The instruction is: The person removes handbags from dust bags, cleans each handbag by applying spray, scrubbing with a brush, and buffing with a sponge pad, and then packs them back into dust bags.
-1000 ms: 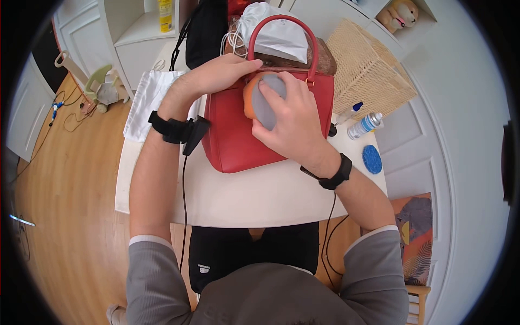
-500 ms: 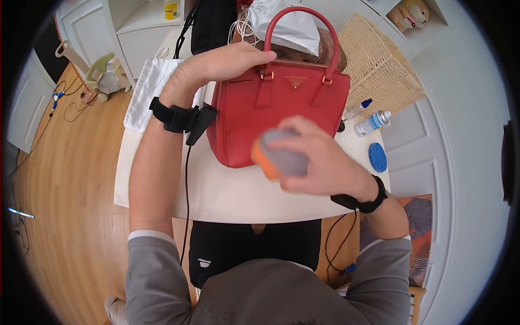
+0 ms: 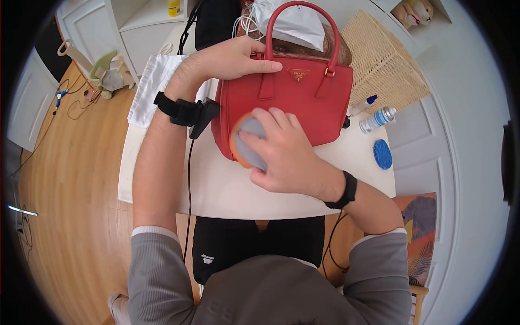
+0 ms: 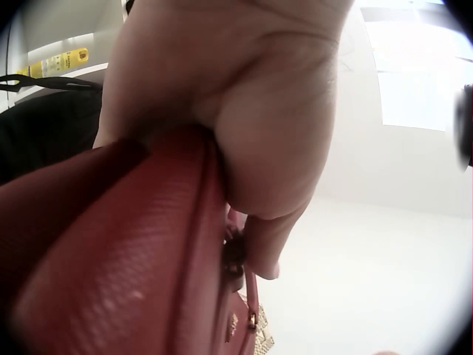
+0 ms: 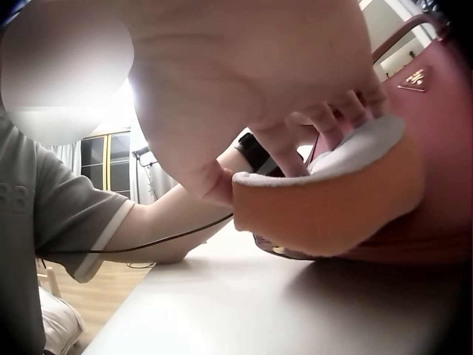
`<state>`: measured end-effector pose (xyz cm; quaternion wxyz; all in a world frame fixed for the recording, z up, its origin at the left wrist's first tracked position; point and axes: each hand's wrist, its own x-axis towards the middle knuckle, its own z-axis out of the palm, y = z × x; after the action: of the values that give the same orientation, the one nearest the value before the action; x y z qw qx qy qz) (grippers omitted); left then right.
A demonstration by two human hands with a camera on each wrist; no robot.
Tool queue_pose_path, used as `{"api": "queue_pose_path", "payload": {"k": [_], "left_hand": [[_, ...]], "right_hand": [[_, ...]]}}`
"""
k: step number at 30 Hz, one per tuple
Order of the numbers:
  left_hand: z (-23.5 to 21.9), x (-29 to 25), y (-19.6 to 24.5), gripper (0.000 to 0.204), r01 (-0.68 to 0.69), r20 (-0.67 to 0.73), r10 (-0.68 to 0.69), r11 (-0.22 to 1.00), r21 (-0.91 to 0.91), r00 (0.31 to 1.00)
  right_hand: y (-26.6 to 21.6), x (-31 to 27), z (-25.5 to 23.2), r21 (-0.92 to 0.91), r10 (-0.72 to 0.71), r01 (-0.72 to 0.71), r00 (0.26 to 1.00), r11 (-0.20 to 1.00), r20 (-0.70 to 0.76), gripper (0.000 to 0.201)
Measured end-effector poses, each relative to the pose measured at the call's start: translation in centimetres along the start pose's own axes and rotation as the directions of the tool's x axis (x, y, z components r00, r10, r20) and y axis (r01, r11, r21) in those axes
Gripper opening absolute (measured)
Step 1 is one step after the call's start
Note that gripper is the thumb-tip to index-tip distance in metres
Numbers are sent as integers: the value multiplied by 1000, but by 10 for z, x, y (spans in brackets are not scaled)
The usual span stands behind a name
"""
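Observation:
A red handbag [image 3: 303, 103] with two raised handles stands on the white table [image 3: 216, 200]. The left hand [image 3: 233, 57] grips the bag's upper left corner, its thumb over the front; in the left wrist view the palm [image 4: 229, 96] straddles the red edge [image 4: 148, 244]. Held in the right hand [image 3: 290, 154] is a round grey and orange sponge pad [image 3: 250, 141], at the lower left of the bag's front. The right wrist view shows fingers [image 5: 325, 126] on the grey side and the orange side [image 5: 332, 207] beside the red leather; contact is unclear.
Right of the bag are a spray can [image 3: 377, 119], a blue-capped bottle [image 3: 363, 105] and a blue round pad [image 3: 382, 154]. Behind stand a woven basket [image 3: 379, 59], a brown bag and a white pouch [image 3: 292, 24]. White cloth [image 3: 154, 86] lies at the left.
The right hand with the sponge pad has moved from the bag's upper front down to its lower left. The left hand remains at the top corner, its thumb now lower over the front.

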<state>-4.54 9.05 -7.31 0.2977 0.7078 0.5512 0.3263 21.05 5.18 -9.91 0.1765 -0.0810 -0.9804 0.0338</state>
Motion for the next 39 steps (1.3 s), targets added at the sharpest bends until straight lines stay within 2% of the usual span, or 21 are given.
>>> {"api": "queue_pose_path", "payload": {"k": [1,2,4,8,10,11,13,15,16,17,19,21,25,27,28,30,31,34,36,37,39], "left_hand": [[1,0,-2,46,-29,11,29,999,-17,1000],[2,0,-1,46,-28,12,28,999,-22,1000],[1,-2,2,47,-62,34,63,998,-8,997],[1,-3,5,47,-46,15,45,998,42,999],[3,-2,5,47,-49,6,49,998,28,999],[2,-4,8,47,-49,4,49,998,26,999],[2,-6,16,46,-11,-9,12,996,93,1000],[4,-1,8,46,-13,-22,14,999,48,1000],[4,-1,4,46,-9,-38,10,1000,3,999],[3,-2,5,46,-8,-31,9,1000,8,999],[-1,-5,8,48,2,-23,-2,1000,-2,1000],[-3,-3,4,48,-10,16,10,1000,-3,1000],[-4,0,-4,45,-13,69,14,1000,-12,997],[-1,1,-7,44,-49,82,53,998,-45,995],[-1,1,-8,42,-89,85,95,993,-79,992],[-2,2,-10,42,-91,79,98,992,-84,992],[-1,2,-10,42,-99,74,105,992,-84,992],[-3,1,-9,42,-44,60,49,995,-85,997],[-1,0,-8,42,-68,45,71,995,-71,996],[0,1,-6,42,-92,33,93,995,-48,995],[0,1,-4,43,-83,27,83,996,-13,996]], "right_hand": [[3,-7,-4,32,-6,3,996,999,94,58],[8,-14,-9,33,-4,1,995,999,98,58],[19,-31,-23,68,22,-38,975,997,221,57],[42,-59,-51,-24,48,-43,960,999,274,49],[56,-72,-64,-108,167,-136,915,985,368,49],[61,-75,-71,-110,166,-135,914,985,370,49],[65,-73,-88,-239,295,-200,826,950,481,50],[57,-63,-92,-274,316,-206,830,939,460,53],[49,-54,-87,-227,173,-106,938,968,300,54],[40,-45,-80,-199,21,4,992,980,122,55],[19,-24,-62,-142,-151,160,986,977,70,57],[1,-7,-40,-212,-305,310,951,927,58,57],[-5,-3,1,-216,-316,329,944,919,92,73],[2,-4,5,-64,-274,282,956,957,103,73],[7,-7,4,-59,-274,281,956,958,105,73],[20,-17,-4,54,-173,168,976,984,129,74],[27,-23,-9,56,-171,164,976,985,136,74],[50,-43,-25,-63,-109,118,986,991,123,68],[66,-63,-36,-184,-24,45,993,982,115,69],[75,-73,-43,-185,-23,46,992,982,124,69],[92,-94,-56,-279,104,-59,983,959,149,67]]}}
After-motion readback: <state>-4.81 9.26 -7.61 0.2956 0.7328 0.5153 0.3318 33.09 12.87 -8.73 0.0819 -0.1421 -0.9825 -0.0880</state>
